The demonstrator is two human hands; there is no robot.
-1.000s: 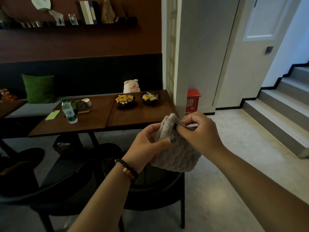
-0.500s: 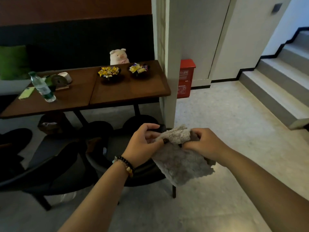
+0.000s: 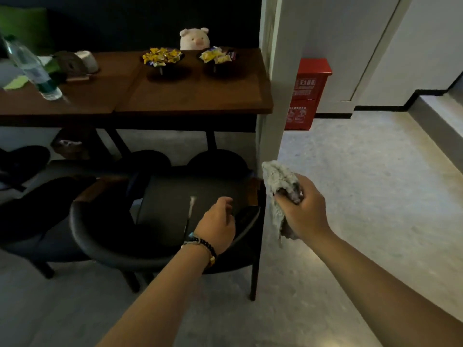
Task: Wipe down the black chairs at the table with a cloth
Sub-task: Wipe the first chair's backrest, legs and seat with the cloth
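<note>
A black chair (image 3: 105, 249) with a curved backrest stands right below me, pushed toward the brown table (image 3: 190, 96). Its dark seat (image 3: 170, 211) shows a pale streak. My right hand (image 3: 303, 211) grips a bunched grey cloth (image 3: 278, 181) beside the chair's right edge, with part of the cloth hanging below the fist. My left hand (image 3: 219, 224) hovers over the right side of the seat, fingers loosely curled and holding nothing. A second black chair (image 3: 32, 216) stands to the left, mostly in shadow.
On the table are two bowls of sweets (image 3: 162, 58), a water bottle (image 3: 30, 68), a cup (image 3: 86, 60) and a plush pig (image 3: 194, 38) behind. A white pillar (image 3: 273, 78) stands at the table's right end, a red box (image 3: 307, 93) beyond it. Pale floor spreads right toward a step (image 3: 436, 113).
My left hand let go of the cloth and dropped toward the chair seat. My right hand keeps the cloth, now bunched. The view tilted down and came closer to the chair.
</note>
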